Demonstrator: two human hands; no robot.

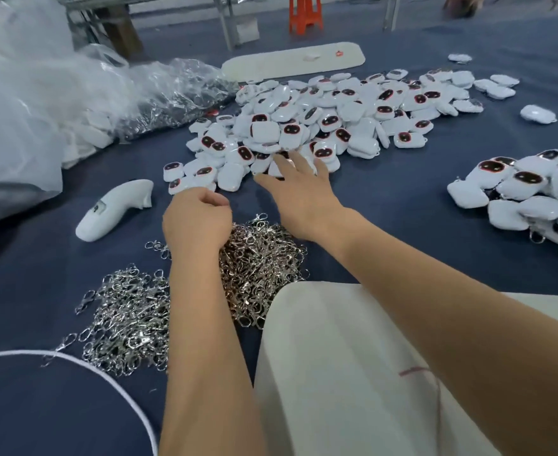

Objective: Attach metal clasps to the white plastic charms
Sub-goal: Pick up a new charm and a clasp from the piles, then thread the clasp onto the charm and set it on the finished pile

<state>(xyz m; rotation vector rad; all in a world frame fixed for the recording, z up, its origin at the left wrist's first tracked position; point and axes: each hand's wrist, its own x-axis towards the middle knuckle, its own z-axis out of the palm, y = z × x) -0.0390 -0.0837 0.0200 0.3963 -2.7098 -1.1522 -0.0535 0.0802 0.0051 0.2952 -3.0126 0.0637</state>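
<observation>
I observe the white plastic charms (320, 116) heaped ahead on the blue table (402, 199). My right hand (299, 189) reaches forward, fingers spread wide, fingertips touching the heap's near edge. My left hand (198, 215) is curled into a fist above the metal clasps (257, 258); whether it holds a clasp, I cannot tell.

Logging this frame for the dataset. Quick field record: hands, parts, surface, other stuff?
left hand: fingers curled, above the clasps; whether it holds one cannot be told
right hand: fingers spread, reaching onto the near edge of the charms
clasps: loose silver pile on the cloth, in front of the person
charms: big central pile, white with dark faces
second pile: charms at right
cloth: dark blue
bags: clear plastic, left
stool: orange, background
</observation>
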